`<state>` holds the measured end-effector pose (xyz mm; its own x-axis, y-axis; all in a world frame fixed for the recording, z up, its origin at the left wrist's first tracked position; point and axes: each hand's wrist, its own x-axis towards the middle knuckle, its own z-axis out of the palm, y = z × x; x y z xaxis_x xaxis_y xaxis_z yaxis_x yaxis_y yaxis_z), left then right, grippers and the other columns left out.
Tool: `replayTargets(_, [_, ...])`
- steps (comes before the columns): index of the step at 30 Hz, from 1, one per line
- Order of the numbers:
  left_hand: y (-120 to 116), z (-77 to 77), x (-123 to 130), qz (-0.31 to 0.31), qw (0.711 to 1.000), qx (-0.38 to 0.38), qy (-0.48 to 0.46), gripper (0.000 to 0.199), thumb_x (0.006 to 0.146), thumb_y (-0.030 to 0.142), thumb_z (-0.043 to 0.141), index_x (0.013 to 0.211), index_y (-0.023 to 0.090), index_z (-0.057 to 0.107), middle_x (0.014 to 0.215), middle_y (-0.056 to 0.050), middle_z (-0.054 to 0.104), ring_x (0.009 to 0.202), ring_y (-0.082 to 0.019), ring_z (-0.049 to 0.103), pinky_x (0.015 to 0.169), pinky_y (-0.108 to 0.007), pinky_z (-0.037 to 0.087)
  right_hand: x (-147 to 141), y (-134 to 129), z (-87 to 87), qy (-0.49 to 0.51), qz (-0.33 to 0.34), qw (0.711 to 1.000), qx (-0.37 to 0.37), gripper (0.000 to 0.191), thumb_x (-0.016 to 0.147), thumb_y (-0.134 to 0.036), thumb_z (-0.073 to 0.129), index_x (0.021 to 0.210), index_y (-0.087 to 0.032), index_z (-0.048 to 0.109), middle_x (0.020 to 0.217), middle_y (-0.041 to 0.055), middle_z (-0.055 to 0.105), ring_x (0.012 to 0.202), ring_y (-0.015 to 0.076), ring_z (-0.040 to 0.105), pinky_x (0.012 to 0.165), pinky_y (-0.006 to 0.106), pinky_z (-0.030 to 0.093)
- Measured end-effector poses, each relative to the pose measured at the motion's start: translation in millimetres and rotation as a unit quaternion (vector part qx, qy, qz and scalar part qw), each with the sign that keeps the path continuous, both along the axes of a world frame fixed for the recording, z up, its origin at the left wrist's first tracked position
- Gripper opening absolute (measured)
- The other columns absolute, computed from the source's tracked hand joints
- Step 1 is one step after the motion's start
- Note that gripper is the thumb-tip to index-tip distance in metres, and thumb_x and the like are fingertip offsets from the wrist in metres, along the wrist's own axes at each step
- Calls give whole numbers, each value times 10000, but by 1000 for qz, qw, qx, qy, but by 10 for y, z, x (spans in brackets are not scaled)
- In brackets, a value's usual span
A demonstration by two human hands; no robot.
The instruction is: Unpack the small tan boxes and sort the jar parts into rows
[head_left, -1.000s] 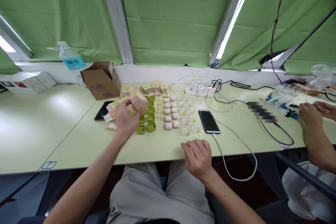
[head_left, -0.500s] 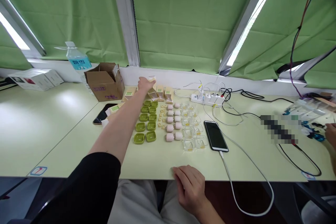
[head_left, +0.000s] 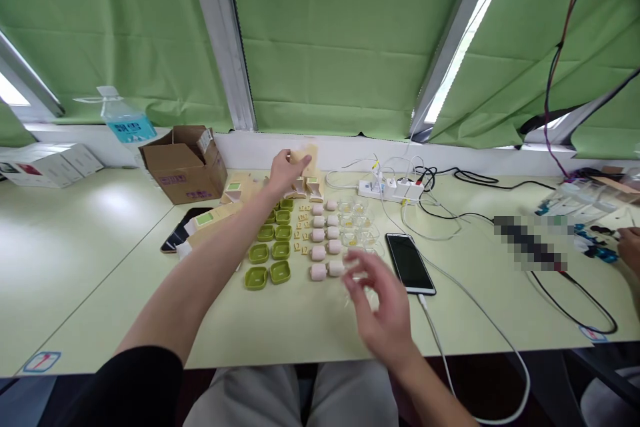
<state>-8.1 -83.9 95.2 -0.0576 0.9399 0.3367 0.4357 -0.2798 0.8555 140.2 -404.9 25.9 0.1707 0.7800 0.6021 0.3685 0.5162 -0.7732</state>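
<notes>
My left hand (head_left: 290,168) reaches to the back of the table, its fingers closed on a pale yellow box (head_left: 306,157) lifted near the wall. Below it stand more pale boxes (head_left: 315,188). My right hand (head_left: 383,303) hovers above the near table with its fingers apart and nothing in it, hiding some clear containers. Green square dishes (head_left: 259,253) sit in two columns. Beside them are small yellow pieces (head_left: 297,235), pink cylinders (head_left: 318,253) and clear containers (head_left: 349,221) in rows.
A cardboard box (head_left: 183,170) and a bottle (head_left: 127,123) stand at the back left, near a dark phone (head_left: 179,233). Right of the rows lie a cabled phone (head_left: 410,262) and a power strip (head_left: 390,189). Another person's hand (head_left: 630,247) is at the far right.
My left hand has moved right and lifted the pale box. My right hand has risen from the table's front edge and opened over it. The view has shifted slightly.
</notes>
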Motion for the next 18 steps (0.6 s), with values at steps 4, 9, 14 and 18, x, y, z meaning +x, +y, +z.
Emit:
replayTargets(4, [-840,-73,-5,-67,982,175,32,618,874,493,845,1375,215,614,1329,-137,639,1197,-294,635,1013,-425,544,-24,924,425,223,72,968,-91,624,902,-502,854,1443,-315,604,1508,117,657,1376,288,653,1110,471,609])
replayTargets(9, [-1454,-171,-222,-119,951,274,82,652,837,275,833,1446,253,599,1328,-127,618,1286,-328,603,1126,-518,524,-278,1558,435,375,220,894,-109,681,730,-549,981,1281,-275,691,1261,63,790,1185,276,735,1016,453,662])
replayTargets(14, [-1577,-291,-518,-211,943,257,-19,684,965,338,726,1593,288,459,1563,-144,550,1449,-326,561,1155,-512,553,-379,1524,388,451,323,822,-128,553,849,-633,870,1230,-257,732,1193,43,821,1044,233,760,776,338,689])
replayTargets(18, [-1700,-484,-549,-212,952,212,-64,664,1009,417,700,1607,275,448,1604,-159,546,1442,-325,586,1210,-522,515,-429,1400,340,422,357,821,-140,536,891,-654,829,1234,-252,738,1252,67,810,1084,248,755,796,351,678])
